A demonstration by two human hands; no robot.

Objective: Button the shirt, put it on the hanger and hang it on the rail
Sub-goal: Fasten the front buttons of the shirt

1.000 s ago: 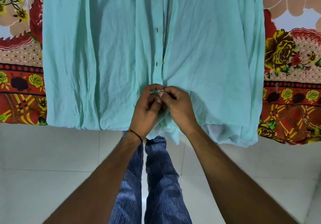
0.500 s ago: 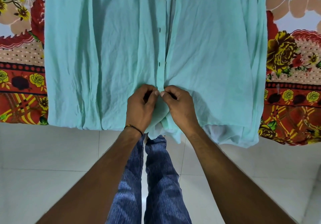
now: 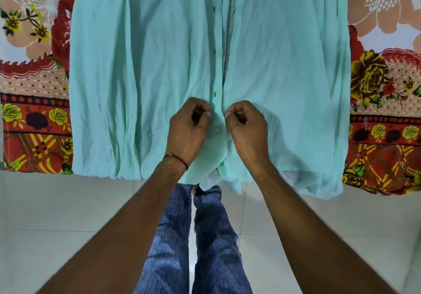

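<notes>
shirt: light mint green all over, with tiny dark buttonholes in a line down the middle
button: pale green, like the shirt
bed sheet: red and peach, with big yellow roses, white flowers, dots and yellow criss-cross stripes near its front edge
trousers: blue with thin lines
wrist band: black, on the left wrist
floor: white tiles

Even soft light, sharp focus, wide-angle edge bending
</notes>
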